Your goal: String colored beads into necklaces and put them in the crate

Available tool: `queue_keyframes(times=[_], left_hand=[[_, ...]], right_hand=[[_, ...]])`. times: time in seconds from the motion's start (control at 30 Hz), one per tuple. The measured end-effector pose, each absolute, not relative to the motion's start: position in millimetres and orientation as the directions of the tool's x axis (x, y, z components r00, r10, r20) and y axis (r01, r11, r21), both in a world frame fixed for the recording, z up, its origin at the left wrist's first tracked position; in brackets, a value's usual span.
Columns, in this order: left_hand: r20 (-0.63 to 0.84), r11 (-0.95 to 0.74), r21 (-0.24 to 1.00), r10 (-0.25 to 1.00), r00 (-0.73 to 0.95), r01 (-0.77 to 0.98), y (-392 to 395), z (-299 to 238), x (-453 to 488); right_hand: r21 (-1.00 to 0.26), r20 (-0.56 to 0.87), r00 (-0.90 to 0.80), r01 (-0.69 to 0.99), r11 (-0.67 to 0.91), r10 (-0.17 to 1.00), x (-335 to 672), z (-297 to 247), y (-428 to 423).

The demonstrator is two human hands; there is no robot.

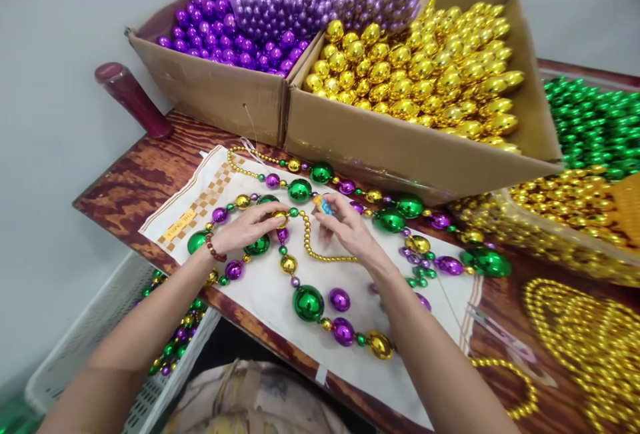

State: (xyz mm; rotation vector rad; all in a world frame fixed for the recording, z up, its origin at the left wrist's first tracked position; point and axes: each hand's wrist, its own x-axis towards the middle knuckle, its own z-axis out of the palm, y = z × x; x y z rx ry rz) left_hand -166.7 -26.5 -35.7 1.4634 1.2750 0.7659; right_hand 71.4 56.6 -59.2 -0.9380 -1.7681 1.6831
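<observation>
My left hand (249, 226) lies on a white cloth (273, 294) with its fingers pinched around a gold bead of the bead necklace (307, 303). That necklace of green, purple and gold beads loops across the cloth. My right hand (345, 227) hovers just right of it, fingers closed on a small orange and blue object (323, 205). A thin gold bead strand (320, 252) runs between the two hands. I wear a dark beaded bracelet (215, 249) on my left wrist.
Cardboard boxes of purple beads (225, 34) and gold beads (420, 67) stand at the back. Green beads (595, 124) and gold strands (575, 221) fill the right. A dark red bottle (131, 97) leans at back left. A white basket (100, 347) holds necklaces at lower left.
</observation>
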Motion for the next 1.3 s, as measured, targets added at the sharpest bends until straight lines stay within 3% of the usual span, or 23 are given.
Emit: queue_keyframes(times=[0.13, 0.33, 0.57, 0.73, 1.3], left_hand=[[-0.147, 0.053, 0.940, 0.954, 0.260, 0.337, -25.7, -33.6, -164.4], [-0.165, 0.059, 0.939, 0.941, 0.295, 0.339, -24.7, -30.1, -161.4], [-0.190, 0.128, 0.971, 0.927, 0.323, 0.204, -23.8, -32.9, -158.8], [-0.221, 0.204, 0.975, 0.922, 0.319, 0.089, -24.9, -36.7, -159.5], [-0.240, 0.230, 0.971, 0.919, 0.314, 0.069, -22.6, -34.5, -161.5]], right_hand=[[-0.961, 0.007, -0.677, 0.198, 0.192, 0.736, 81.0, -49.8, 61.7], [-0.964, -0.072, -0.789, 0.213, 0.161, 0.610, 81.0, -42.6, 74.6], [-0.846, -0.112, -0.708, 0.436, 0.308, 0.697, 58.6, -42.9, 83.5], [-0.817, -0.103, -0.751, 0.438, 0.375, 0.653, 53.5, -41.1, 85.8], [-0.749, -0.052, -0.764, 0.456, 0.481, 0.643, 55.5, -44.7, 87.4]])
